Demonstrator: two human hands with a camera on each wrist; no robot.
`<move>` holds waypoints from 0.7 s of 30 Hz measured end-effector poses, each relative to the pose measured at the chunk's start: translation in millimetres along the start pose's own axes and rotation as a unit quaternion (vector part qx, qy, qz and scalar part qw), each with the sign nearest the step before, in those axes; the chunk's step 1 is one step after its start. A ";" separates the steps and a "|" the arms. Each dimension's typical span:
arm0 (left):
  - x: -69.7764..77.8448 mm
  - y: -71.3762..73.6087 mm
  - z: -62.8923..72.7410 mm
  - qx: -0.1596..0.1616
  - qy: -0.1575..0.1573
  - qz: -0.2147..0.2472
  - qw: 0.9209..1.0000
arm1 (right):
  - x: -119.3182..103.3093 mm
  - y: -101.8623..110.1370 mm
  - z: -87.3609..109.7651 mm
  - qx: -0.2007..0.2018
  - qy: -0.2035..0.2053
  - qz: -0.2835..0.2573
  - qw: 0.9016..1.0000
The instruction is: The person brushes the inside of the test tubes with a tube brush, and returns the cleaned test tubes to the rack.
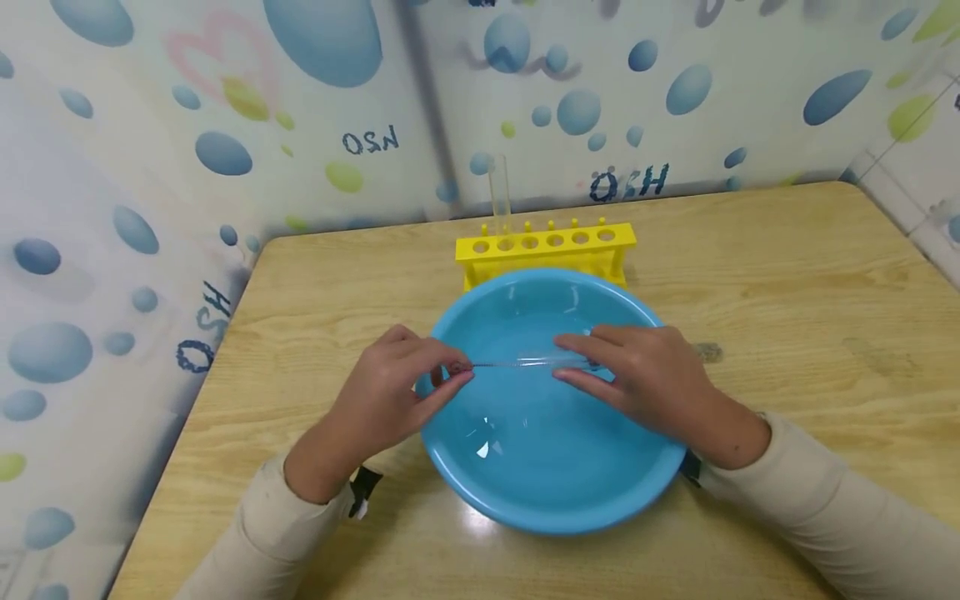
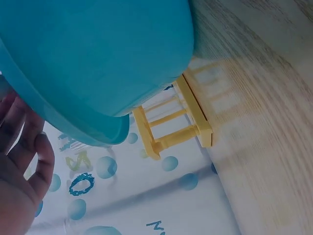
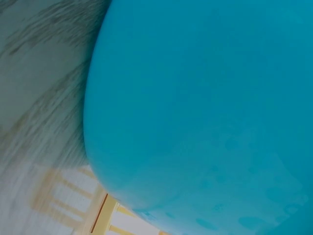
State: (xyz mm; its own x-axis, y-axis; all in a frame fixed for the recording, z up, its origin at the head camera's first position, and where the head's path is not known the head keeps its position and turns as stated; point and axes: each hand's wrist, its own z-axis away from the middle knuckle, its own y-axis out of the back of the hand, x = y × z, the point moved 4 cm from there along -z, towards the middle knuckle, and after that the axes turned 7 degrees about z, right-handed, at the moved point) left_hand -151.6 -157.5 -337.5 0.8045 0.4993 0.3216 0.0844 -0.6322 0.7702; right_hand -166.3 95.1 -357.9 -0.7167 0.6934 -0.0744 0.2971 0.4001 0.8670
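Note:
Over the blue basin, my left hand pinches the end of a thin twisted-wire handle, which looks like that of a test tube brush. The wire runs rightward into a clear glass test tube. My right hand holds this tube between thumb and fingers; its far end is hidden by the hand. In the left wrist view, the left hand shows with bent fingers beside the basin rim. The right wrist view shows the basin's outer wall but no hand.
Behind the basin stands a yellow test tube rack with an upright clear test tube in it. A small greyish bristly thing shows right of the basin; whether it touches the wooden table is unclear. A patterned wall borders the back.

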 end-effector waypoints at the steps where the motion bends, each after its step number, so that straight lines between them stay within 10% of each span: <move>1: 0.1 -0.3 0.0 0.003 -0.013 -0.014 1.000 | 0.2 -0.2 -0.2 -0.002 0.000 0.001 1.000; 10: -0.7 -3.3 4.7 -0.001 -0.050 -0.041 0.998 | -0.2 -2.0 2.8 0.000 0.007 0.001 1.000; 16: -3.0 -7.5 3.3 -0.028 0.049 0.108 0.993 | 0.7 -0.8 2.4 0.016 0.011 -0.002 1.000; 21: -2.3 -11.2 4.4 -0.061 0.102 0.110 0.987 | -0.4 -0.6 1.7 0.010 0.017 -0.001 1.000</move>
State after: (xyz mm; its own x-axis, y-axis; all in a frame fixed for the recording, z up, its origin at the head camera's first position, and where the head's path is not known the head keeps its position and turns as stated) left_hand -151.8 -154.2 -349.3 0.6587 0.4746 0.5839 -0.1603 -0.6696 0.7252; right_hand -165.1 95.6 -359.3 -0.7378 0.6725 -0.0587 0.3084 0.4132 0.8569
